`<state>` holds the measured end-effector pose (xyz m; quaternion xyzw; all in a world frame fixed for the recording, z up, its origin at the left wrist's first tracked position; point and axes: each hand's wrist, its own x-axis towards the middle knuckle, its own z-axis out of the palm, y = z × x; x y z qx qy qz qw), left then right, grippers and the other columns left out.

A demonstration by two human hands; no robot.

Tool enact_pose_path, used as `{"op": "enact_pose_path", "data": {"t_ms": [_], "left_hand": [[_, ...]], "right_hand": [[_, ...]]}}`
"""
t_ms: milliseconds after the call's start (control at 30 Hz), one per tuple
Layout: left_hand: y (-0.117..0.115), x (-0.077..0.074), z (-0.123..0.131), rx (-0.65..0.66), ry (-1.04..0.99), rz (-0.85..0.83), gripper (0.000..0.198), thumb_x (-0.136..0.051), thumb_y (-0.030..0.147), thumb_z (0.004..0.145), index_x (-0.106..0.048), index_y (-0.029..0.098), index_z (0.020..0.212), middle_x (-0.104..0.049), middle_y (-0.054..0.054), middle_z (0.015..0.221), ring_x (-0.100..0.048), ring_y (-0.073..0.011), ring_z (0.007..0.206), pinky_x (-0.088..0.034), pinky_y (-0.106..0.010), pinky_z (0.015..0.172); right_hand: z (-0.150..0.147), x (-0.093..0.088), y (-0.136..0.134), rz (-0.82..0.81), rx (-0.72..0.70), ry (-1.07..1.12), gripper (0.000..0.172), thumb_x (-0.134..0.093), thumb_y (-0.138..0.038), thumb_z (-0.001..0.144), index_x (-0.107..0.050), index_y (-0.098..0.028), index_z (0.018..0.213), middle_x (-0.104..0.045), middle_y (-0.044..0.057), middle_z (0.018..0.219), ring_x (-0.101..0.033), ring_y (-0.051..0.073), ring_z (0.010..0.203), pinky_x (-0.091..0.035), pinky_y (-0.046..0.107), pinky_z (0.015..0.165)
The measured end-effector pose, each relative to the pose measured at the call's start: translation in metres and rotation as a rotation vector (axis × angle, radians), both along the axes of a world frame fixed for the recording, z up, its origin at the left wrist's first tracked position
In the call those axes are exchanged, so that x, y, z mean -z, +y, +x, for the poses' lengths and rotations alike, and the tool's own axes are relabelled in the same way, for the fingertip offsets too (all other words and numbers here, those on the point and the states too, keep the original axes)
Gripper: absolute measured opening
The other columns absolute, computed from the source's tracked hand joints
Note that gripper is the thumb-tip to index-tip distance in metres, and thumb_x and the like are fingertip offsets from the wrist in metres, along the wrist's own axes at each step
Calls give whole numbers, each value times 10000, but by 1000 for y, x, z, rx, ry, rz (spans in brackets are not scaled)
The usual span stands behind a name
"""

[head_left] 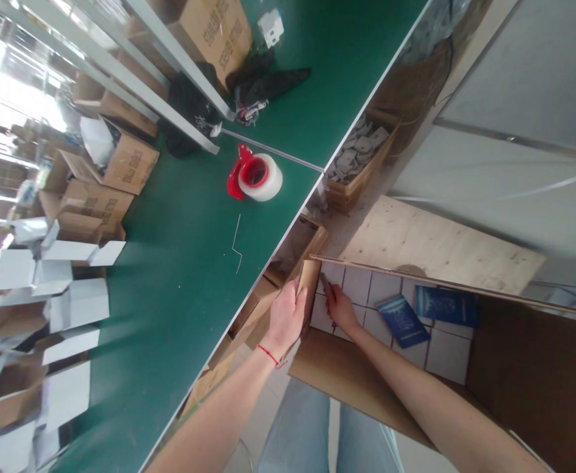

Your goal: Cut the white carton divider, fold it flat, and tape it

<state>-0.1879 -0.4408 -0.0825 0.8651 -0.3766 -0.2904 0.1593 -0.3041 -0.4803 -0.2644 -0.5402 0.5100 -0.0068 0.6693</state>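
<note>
A large cardboard box stands open before me, beside the bench. My left hand, with a red string bracelet at its wrist, is closed around the upright cardboard edge at the box's left end. Inside the box my right hand is closed on a short, narrow grey tool; its exact kind is unclear. The tool's tip points towards that left end. White square-faced items line the box in rows. On them lie a blue booklet and other blue printed matter.
On the green bench sits a red tape dispenser with a clear roll. Cartons and white boxes line its far side. A wooden board and a crate of grey parts are beyond the box.
</note>
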Motion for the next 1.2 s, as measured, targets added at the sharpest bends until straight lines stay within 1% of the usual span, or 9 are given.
{"op": "enact_pose_path", "data": {"t_ms": [167, 300, 433, 633, 800, 933, 1033, 1133, 1200], "left_hand": [[0, 2, 0, 4, 10, 3, 311, -350, 372, 1039, -552, 175, 1170, -683, -138, 1165, -662, -274, 1080, -523, -412, 934], [3, 6, 1, 2, -6, -12, 299, -379, 365, 1032, -551, 191, 1204, -679, -126, 1194, -655, -266, 1112, -520, -396, 950], [4, 6, 1, 1, -14, -3, 292, -379, 371, 1032, -553, 192, 1184, -682, -120, 1180, -660, -264, 1092, -519, -392, 945], [0, 2, -1, 8, -19, 29, 296, -365, 364, 1034, -557, 170, 1150, -687, -134, 1121, -667, -278, 1047, -519, -409, 919], [0, 2, -2, 4, -37, 46, 297, -371, 358, 1032, -559, 170, 1165, -696, -138, 1129, -670, -282, 1056, -521, -405, 924], [0, 2, -3, -7, -49, 52, 306, -377, 371, 1032, -553, 167, 1175, -692, -143, 1148, -667, -282, 1077, -519, -405, 942], [0, 1, -3, 8, -50, 44, 286, -375, 360, 1032, -553, 170, 1151, -692, -136, 1133, -668, -276, 1056, -522, -399, 931], [0, 2, -3, 21, -59, 42, 285, -363, 350, 1034, -553, 170, 1147, -691, -135, 1124, -671, -274, 1034, -524, -397, 919], [0, 3, -3, 21, -75, 53, 304, -361, 357, 1034, -552, 161, 1167, -690, -144, 1131, -671, -284, 1045, -526, -404, 918]], "right_hand": [[-9, -1, 10, -6, -68, -7, 333, -350, -425, 953, -551, -190, 1078, -545, -8, 610, -544, 164, 456, -390, 271, 434], [-18, -2, 17, 4, -134, -24, 359, -340, -410, 957, -555, -181, 1131, -553, -5, 597, -560, 178, 473, -411, 289, 473], [-29, -1, 21, -7, -214, -46, 335, -376, -389, 958, -584, -206, 1146, -580, 8, 612, -600, 201, 555, -441, 307, 544], [-39, 1, 22, -43, -337, -56, 287, -409, -350, 962, -621, -196, 1080, -671, 60, 739, -661, 223, 701, -464, 309, 633], [-42, 4, 23, -91, -464, -41, 298, -416, -287, 963, -613, -138, 1130, -718, 145, 981, -681, 269, 917, -470, 327, 753], [-43, 5, 24, -108, -553, -23, 324, -401, -290, 981, -605, -145, 1187, -730, 142, 1007, -685, 263, 930, -466, 321, 767], [-44, 3, 25, -128, -605, -10, 337, -400, -286, 989, -593, -143, 1224, -727, 157, 1070, -680, 272, 975, -461, 332, 802], [-43, -1, 26, -145, -660, -12, 330, -401, -283, 994, -605, -132, 1205, -729, 172, 1059, -683, 283, 974, -457, 337, 798], [-42, -5, 26, -154, -695, -18, 311, -409, -275, 992, -618, -144, 1181, -734, 165, 1040, -687, 280, 955, -454, 332, 785]]}}
